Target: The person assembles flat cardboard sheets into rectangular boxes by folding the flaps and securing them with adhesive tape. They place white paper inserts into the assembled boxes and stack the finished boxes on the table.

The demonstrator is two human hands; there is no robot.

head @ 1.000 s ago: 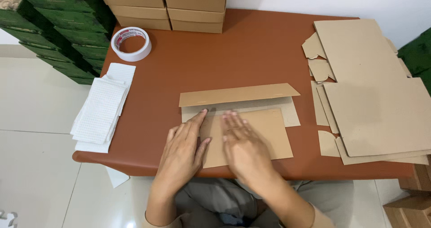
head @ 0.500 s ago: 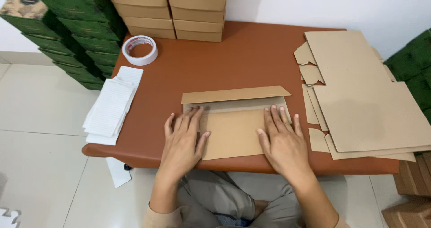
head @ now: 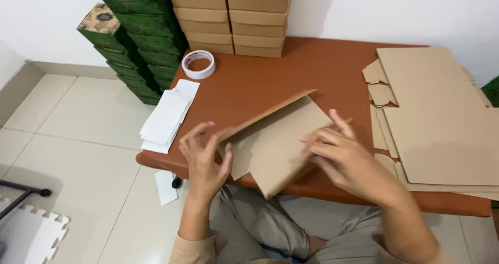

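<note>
Cardboard (head: pixel 280 139) is up off the table (head: pixel 260 82) here, a flat die-cut sheet held tilted over the near edge, one long flap folded up along its far side. Left hand (head: pixel 204 157) has it by the left end, fingers curled around the edge with the thumb on the near side, so that hand is gripping the sheet. Right hand (head: pixel 340 157) is on the right end, fingers spread and a bit blurred; it's touching the sheet, but I can't tell if it's actually clamped on or just pressing against it.

Rest of the scene: a tape roll (head: pixel 198 64) sits near the far left corner of the table, well apart from the hands. A pile of white sheets (head: pixel 167 117) hangs over the left edge. On the right there's a stack of flat blanks (head: pixel 442 118), just beside the right hand but not touching it. Closed brown boxes (head: pixel 231 17) are stacked against the wall at the back, and green boxes (head: pixel 132 33) are piled on the floor to the left. A white slip (head: pixel 165 187) lies on the floor tiles under the table's near-left corner.
</note>
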